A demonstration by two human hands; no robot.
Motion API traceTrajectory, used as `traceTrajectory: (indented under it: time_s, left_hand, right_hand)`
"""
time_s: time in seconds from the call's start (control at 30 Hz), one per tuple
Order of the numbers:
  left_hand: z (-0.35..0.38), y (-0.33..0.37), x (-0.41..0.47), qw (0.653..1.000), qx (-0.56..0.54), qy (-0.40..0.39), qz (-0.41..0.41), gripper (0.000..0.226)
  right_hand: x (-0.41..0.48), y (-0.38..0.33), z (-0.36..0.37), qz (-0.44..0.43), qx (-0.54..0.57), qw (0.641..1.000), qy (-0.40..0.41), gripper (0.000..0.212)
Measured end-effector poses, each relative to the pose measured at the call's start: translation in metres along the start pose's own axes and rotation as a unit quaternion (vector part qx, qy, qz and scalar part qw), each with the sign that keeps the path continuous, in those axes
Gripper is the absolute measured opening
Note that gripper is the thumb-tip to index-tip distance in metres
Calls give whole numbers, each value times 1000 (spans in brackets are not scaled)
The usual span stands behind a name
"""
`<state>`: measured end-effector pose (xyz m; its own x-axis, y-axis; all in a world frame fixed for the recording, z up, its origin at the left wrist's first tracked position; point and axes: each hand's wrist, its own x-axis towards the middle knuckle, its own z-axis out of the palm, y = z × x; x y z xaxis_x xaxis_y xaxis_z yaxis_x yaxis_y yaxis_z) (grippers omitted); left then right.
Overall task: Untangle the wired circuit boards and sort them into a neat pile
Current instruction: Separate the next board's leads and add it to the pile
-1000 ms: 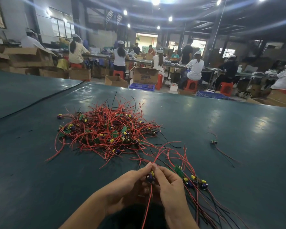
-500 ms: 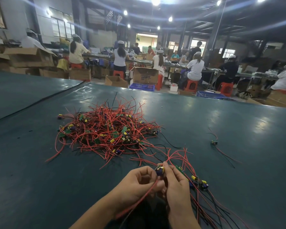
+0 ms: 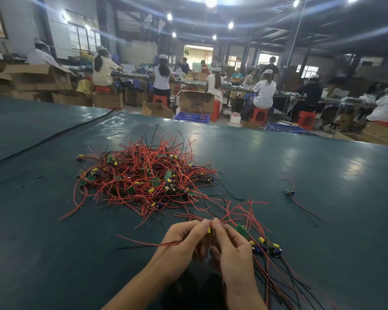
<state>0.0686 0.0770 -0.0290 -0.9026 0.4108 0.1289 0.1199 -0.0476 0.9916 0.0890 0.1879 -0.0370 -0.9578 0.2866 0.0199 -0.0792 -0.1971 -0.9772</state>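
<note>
Fingertips meet over one small wired board (image 3: 209, 229) near the bottom of my feed. The left hand (image 3: 184, 245) pinches it between thumb and forefinger with the other fingers curled under; the right hand (image 3: 231, 251) pinches the same piece from the other side, its fingers bent in too. I can read only a yellow part between the two fingertips; they cover the rest.

A red wire (image 3: 148, 243), with a black one beside it, runs leftward from under the left hand, low over the dark green table (image 3: 54, 265). Just right of the right hand lies the sorted bunch (image 3: 266, 245): a green board with yellow and blue parts side by side, and red and black leads trailing towards the near right corner; the right wrist hides part of those leads.

Beyond the hands sits the tangled heap (image 3: 143, 180) of red wires and boards. Some loose red ends reach nearly to the fingertips; I cannot tell whether any belong to the held board. One stray board (image 3: 289, 192) lies alone with its leads, well off to the right.

Past the table's far edge I see a cardboard box (image 3: 196, 101), a blue crate (image 3: 192, 117), red stools (image 3: 258, 115) and seated workers (image 3: 263, 90) at long benches.
</note>
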Motion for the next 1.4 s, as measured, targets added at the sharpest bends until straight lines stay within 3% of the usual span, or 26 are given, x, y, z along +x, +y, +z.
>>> traceTrajectory:
  time_s: [0.43,0.67,0.8,1.17,1.4]
  left_hand:
    - [-1,-8,2,999,32,-4,16,42]
    - [-1,-12,3,998,48,12,29,43]
    - [-6,-11,3,999,24,13,39,39]
    - [-12,-11,5,998,11,-2,56,42]
    - [-10,-12,5,999,-10,-7,39,40]
  right_hand:
    - [-1,-1,1,-4,12,1000,-2,31]
    - [4,9,-1,8,10,999,53,26]
    - [14,4,-15,35,65,991,114,25]
    - [31,-4,-45,4,176,963,204,34]
    - [23,6,-29,-2,146,978,152,28]
